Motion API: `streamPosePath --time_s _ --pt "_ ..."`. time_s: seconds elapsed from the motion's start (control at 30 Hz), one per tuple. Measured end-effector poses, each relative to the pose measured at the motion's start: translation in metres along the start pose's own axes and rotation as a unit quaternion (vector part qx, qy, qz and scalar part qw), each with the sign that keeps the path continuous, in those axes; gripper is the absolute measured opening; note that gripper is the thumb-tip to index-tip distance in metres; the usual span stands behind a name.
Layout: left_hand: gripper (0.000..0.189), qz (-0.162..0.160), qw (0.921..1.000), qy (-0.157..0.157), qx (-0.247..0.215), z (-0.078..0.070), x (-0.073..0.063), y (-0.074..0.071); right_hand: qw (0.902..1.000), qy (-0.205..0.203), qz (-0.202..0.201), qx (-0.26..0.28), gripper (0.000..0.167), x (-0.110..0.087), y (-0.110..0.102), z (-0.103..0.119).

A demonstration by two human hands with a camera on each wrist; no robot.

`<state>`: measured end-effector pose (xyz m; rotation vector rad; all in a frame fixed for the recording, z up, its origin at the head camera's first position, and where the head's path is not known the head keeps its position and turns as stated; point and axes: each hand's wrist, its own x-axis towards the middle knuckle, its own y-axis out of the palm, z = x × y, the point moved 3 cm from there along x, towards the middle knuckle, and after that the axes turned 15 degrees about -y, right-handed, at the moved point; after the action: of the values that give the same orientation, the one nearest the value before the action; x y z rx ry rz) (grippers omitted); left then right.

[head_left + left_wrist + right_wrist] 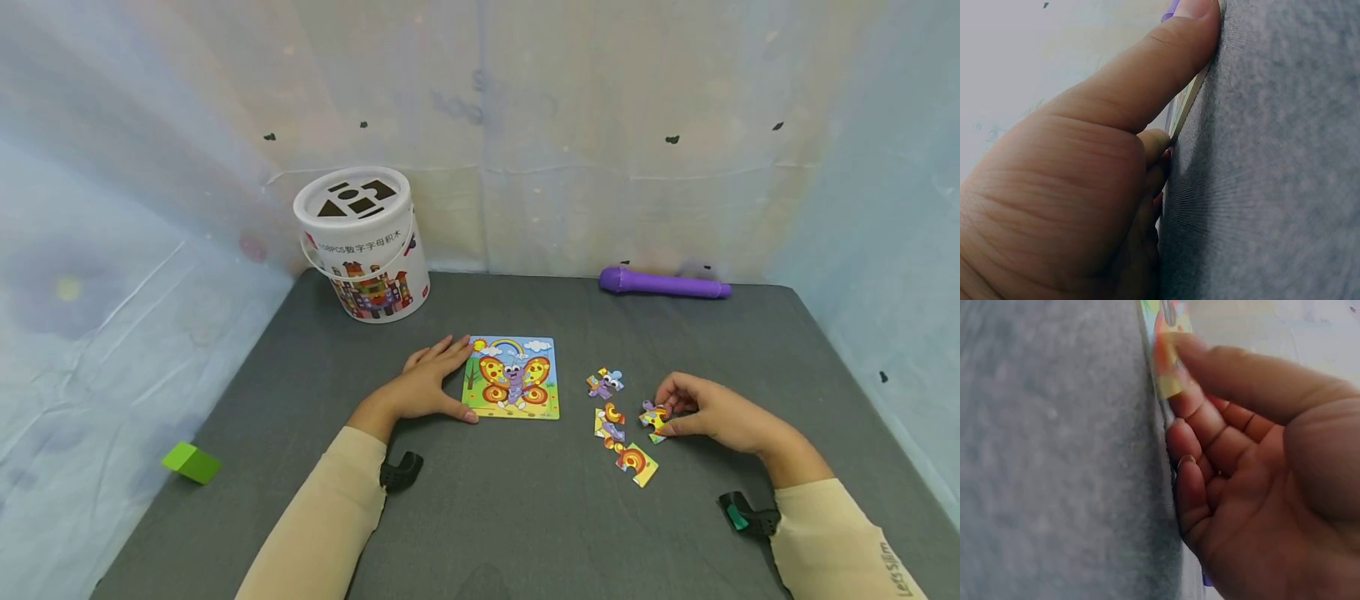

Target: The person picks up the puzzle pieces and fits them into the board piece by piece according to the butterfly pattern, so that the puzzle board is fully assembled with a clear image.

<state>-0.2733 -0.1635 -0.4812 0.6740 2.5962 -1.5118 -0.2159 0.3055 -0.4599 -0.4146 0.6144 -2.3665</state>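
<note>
A square butterfly picture board (513, 377) lies flat on the dark table. Spread along its left edge, my left hand (429, 385) touches the upper corner with extended fingers and the lower edge with the thumb. In the left wrist view the thumb (1141, 75) lies against the board's thin side. My right hand (712, 412) pinches a yellow and purple jigsaw piece (654, 417) between thumb and curled fingers; its yellow end (1168, 375) shows in the right wrist view. Left of that hand lie loose jigsaw pieces (604, 382), with more pieces (636, 463) below them.
A white lidded bucket (367, 242) with shape cutouts stands at the back left. Along the table's back edge lies a purple stick-shaped object (663, 283). A green block (191, 462) sits at the left edge. Printed cloth (525, 167) hangs behind the table and at the sides.
</note>
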Motion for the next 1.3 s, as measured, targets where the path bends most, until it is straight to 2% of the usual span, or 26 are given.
streamPosePath --time_s 0.13,0.23,0.37,0.6,0.77,0.97,1.13,1.3 --pt "0.130 0.001 1.0000 -0.001 -0.001 0.000 -0.001 -0.001 0.9990 0.004 -0.035 0.028 0.017 0.001 0.001 -0.001" --pt "0.130 0.001 1.0000 -0.001 -0.001 0.000 -0.001 -0.001 0.9978 0.021 -0.061 0.015 0.019 0.005 0.002 -0.001" --pt "0.130 0.002 1.0000 0.000 -0.001 -0.001 -0.001 -0.001 0.9952 0.026 -0.090 0.029 0.020 0.012 0.008 0.002" --pt "0.130 0.000 1.0000 0.001 -0.002 -0.002 -0.001 -0.001 0.9877 0.019 -0.122 0.095 0.023 0.025 0.025 0.012" --pt "0.130 0.002 1.0000 0.001 -0.003 -0.001 0.000 -0.001 0.9865 0.008 -0.124 0.106 0.026 0.034 0.039 0.020" --pt "0.129 0.001 1.0000 -0.001 -0.005 -0.001 -0.001 -0.001 0.9842 -0.040 -0.141 0.099 0.038 0.049 0.051 0.027" --pt "0.129 0.002 1.0000 0.000 -0.006 0.000 0.000 0.000 0.9877 -0.030 -0.146 0.049 0.029 0.062 0.060 0.033" --pt "0.130 0.001 1.0000 -0.002 -0.003 0.000 0.001 0.001 0.9906 -0.022 -0.132 0.027 0.033 0.079 0.070 0.038"
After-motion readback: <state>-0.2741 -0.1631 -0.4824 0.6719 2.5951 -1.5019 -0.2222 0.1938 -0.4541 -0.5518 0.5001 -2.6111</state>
